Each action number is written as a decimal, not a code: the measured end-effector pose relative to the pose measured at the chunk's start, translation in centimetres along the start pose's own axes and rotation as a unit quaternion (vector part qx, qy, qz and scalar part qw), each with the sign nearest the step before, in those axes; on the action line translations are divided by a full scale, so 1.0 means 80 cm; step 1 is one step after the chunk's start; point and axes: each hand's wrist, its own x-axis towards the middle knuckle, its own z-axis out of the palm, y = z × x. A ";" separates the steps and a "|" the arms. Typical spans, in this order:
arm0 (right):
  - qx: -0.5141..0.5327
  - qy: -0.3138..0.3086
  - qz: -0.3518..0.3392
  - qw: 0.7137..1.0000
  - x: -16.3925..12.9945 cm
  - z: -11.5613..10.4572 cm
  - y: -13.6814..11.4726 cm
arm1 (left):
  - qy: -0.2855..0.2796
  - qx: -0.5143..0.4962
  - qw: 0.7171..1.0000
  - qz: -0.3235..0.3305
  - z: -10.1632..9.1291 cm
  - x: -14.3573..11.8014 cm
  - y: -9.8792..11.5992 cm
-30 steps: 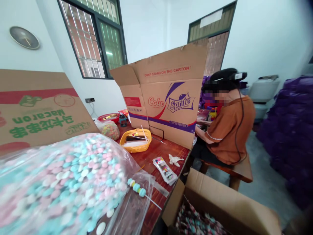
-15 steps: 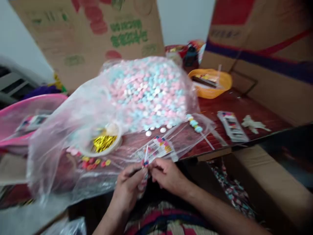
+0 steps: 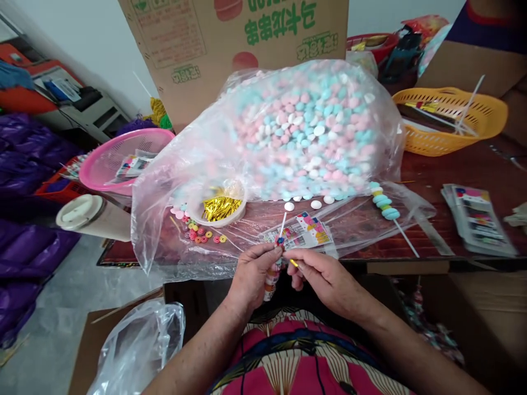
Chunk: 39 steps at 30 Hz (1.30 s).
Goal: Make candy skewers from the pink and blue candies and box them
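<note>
left hand (image 3: 251, 274): fingers pinched | right hand (image 3: 325, 280): fingers pinched, close together

We note bare forearms, no sleeves or jewellery visible, and a patterned garment (image 3: 296, 356) in pink, navy, cream and red.

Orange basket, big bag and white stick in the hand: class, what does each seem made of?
Orange basket: glossy moulded plastic, lattice walls.
Big bag: thin clear plastic film, creased and shiny.
Stick, held by the left hand: matt white, thin and straight; paper or plastic, can't tell.
</note>
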 end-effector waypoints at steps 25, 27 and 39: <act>-0.022 0.002 0.069 0.997 0.004 0.000 0.008 | -0.055 -0.092 0.993 -0.047 -0.008 -0.005 -0.002; -0.042 0.055 0.041 0.997 -0.002 -0.007 0.004 | -0.049 -0.088 0.994 -0.049 -0.007 -0.004 -0.001; -0.140 -0.009 0.018 0.990 0.010 0.017 -0.003 | -0.114 0.115 0.987 0.003 -0.014 -0.017 -0.009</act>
